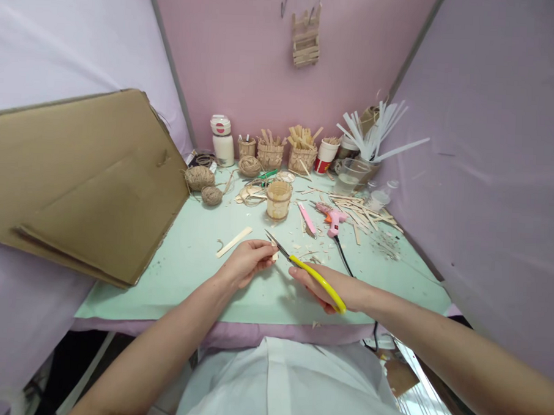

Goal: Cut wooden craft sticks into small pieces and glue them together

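Note:
My right hand (325, 287) is wrapped round yellow-handled scissors (317, 276), whose blades point up and left. Between the thumb and fingers of my left hand (251, 259) is a small pale wood piece (275, 254), mostly covered by the fingertips. The scissor blades lie right at that piece; whether they touch it I cannot tell. Just beyond my hands stands a small round wooden bucket (278, 200) with twine bands. A flat wooden stick (234, 242) rests on the table behind my left hand.
A pink glue gun (335, 221) with a black cord and a pink utility knife (307, 218) lie to the right. Wood strips (364, 211) are scattered beyond them. Twine balls (200, 178) sit at back left, near a large cardboard sheet (89, 187). Stick-filled baskets (302, 158) line the back.

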Tool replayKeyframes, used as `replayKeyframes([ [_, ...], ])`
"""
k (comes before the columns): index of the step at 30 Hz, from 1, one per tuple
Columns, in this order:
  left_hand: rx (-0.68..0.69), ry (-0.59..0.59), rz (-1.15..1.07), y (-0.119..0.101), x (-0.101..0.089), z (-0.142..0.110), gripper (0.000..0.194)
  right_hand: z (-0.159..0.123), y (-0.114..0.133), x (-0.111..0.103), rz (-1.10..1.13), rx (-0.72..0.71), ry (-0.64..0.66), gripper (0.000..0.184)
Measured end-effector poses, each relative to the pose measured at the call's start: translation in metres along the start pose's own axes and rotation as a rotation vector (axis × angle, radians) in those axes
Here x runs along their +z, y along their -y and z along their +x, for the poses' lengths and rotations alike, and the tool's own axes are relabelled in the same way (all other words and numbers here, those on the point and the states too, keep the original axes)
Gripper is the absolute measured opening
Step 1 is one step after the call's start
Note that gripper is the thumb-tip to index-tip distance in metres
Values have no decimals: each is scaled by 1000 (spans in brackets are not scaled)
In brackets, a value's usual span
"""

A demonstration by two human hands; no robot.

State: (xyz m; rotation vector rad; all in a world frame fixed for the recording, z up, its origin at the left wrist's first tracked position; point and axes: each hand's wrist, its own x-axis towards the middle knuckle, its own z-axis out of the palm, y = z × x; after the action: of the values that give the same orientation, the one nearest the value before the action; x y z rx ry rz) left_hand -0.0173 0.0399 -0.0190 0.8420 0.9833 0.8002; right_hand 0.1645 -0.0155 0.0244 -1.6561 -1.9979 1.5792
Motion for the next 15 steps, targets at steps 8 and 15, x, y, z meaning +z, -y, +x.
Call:
replayKeyframes([
  [8,-34,15,-20,-2,-3,3,19,2,7,-1,31,72,-6,56],
  [15,-42,27,-31,-1,-6,5,15,3,7,-5,13,97,-10,58],
])
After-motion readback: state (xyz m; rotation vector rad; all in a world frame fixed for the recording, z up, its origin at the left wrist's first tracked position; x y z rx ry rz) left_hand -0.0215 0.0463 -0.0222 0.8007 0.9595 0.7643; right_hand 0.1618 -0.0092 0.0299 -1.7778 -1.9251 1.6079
